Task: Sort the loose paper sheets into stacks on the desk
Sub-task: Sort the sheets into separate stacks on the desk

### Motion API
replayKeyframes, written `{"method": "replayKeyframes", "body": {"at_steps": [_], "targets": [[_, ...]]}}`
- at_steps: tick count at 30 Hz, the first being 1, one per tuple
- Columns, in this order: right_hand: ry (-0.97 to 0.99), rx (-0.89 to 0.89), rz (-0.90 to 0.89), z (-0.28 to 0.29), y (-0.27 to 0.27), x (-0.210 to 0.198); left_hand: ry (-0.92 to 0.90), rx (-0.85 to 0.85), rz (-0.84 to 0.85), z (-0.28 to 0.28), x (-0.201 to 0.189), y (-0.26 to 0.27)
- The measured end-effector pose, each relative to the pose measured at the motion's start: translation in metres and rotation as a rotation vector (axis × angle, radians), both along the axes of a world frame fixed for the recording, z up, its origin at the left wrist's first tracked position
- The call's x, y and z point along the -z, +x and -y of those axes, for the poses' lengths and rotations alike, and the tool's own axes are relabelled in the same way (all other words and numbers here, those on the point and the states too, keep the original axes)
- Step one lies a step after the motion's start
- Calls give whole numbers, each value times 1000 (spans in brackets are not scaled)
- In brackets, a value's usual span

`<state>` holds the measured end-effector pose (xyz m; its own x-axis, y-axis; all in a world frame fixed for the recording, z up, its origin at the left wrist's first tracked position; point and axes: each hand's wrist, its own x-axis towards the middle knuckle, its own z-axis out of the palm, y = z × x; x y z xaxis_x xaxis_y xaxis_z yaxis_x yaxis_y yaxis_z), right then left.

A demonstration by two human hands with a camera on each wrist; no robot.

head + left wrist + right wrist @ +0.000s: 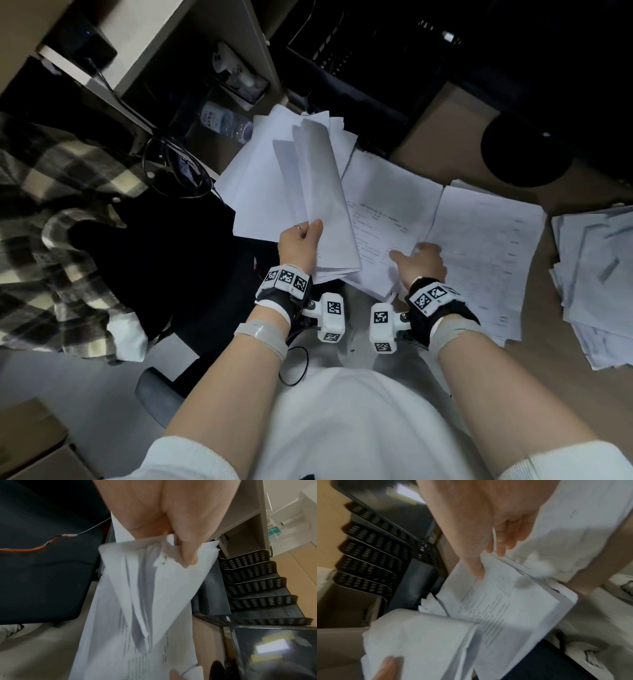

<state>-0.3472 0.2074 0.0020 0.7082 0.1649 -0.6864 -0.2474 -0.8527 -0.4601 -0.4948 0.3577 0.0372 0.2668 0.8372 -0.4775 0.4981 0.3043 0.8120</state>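
- Desk (555, 342): a tan surface that is occupying the field from 12 to 4 o'clock in the head view and bearing all the paper.
- Plaid garment (51, 219): a black-and-white checked cloth that is lying at 9 o'clock, beside a dark chair (164, 274).
- Stepped mesh file tray (254, 588): a black perforated rack that is standing at 3 o'clock in the left wrist view, beyond the paper.
- Blank stack (267, 178): white sheets that are fanning out at 12 o'clock, partly under the held bundle.
- Printed stack (394, 219): text-covered pages that are lying at centre, overhanging the near desk edge.
- Second printed stack (486, 253): pages that are lying just beside the printed stack, at its 3 o'clock.
- Untidy pile (596, 284): loose sheets that are lying askew at the 3 o'clock edge, apart from the others.
- Held bundle (325, 205): a sheaf of curved sheets that is rising toward 12 o'clock, above the blank stack.
- Left hand (301, 241): it is grasping the held bundle at its near end, thumb on top and fingers curled beneath.
- Right hand (419, 263): it is resting on the printed stack where that meets the second printed stack, thumb extended across the top page, fingers slightly bent at the paper edges; whether they are pinching a sheet cannot be told.
- Water bottle (224, 121): it is lying at 11 o'clock, beyond the blank stack.
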Motion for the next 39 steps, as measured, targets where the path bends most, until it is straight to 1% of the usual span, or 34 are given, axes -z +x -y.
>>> {"method": "replayKeyframes", "body": {"at_steps": [1, 2, 4, 6, 8, 10, 11, 15, 18, 21, 23, 26, 31, 33, 36, 37, 39], "targets": [[101, 0, 41, 0, 3, -8, -17, 19, 3, 5, -2, 3], [246, -8, 40, -2, 6, -15, -24, 23, 5, 11, -5, 8], [461, -61, -78, -5, 10, -33, -41, 1, 19, 24, -10, 21], [558, -136, -155, -6, 15, -49, -60, -30, 57, 40, -18, 38], [581, -186, -124, 1, 22, -58, -80, -73, 112, 56, -30, 54], [582, -215, -58, 14, 32, -63, -118, -75, 187, 69, -42, 70], [589, -208, -44, 21, 38, -65, -135, -72, 216, 75, -45, 76], [694, -105, -66, 46, 61, -73, -83, -23, 196, 95, -49, 93], [727, -76, -62, 62, 76, -75, -79, -11, 247, 113, -52, 105], [744, -60, -104, 75, 86, -76, -61, 24, 226, 129, -56, 115], [729, -61, -128, 83, 91, -78, -61, 11, 220, 139, -58, 120], [731, -113, -139, 92, 97, -81, -64, 40, 208, 153, -64, 127], [721, -157, -94, 99, 97, -94, 9, 123, 84, 160, -57, 131], [711, -116, -116, 98, 96, -98, 45, 127, 17, 156, -56, 127], [643, 53, -210, 95, 100, -98, 90, 93, -18, 141, -53, 117], [624, 90, -215, 93, 101, -98, 99, 89, -18, 136, -54, 114], [629, 79, -139, 88, 100, -94, 89, 71, -15, 124, -47, 107]]}}
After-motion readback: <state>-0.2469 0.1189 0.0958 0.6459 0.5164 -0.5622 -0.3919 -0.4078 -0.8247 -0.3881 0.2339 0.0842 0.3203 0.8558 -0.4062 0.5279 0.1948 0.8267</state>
